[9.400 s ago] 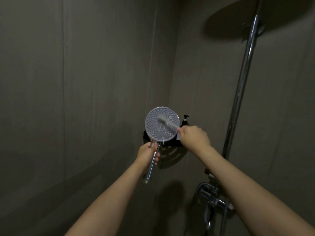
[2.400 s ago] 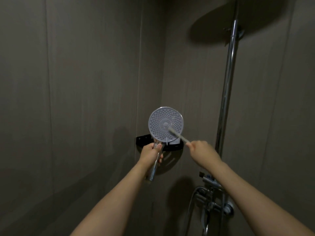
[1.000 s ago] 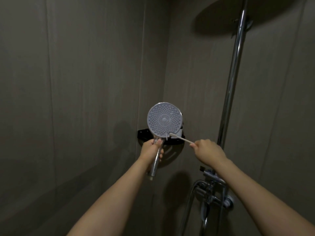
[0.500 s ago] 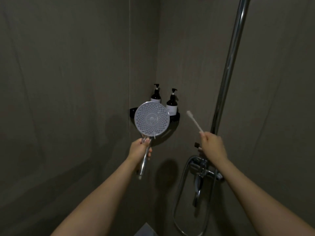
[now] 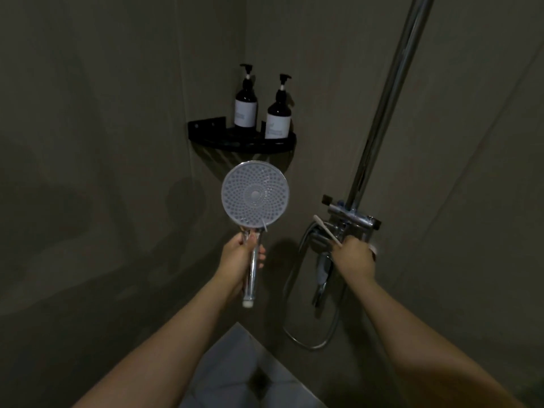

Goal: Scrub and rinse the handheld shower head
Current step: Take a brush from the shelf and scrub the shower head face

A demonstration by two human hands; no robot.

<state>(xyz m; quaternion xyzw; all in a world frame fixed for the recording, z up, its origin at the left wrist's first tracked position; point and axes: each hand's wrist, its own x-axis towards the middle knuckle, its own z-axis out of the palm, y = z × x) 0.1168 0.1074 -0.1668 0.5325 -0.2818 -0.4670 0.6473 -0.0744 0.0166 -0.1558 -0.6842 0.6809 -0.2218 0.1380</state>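
Your left hand grips the shower head; your right hand pinches a toothbrush beside the mixer valve. Two pump bottles stand on the corner shelf.

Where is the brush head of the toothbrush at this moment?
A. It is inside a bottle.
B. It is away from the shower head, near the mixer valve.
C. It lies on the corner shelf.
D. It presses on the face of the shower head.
B: the right hand holds the toothbrush by the mixer valve, clear of the shower head that the left hand grips.
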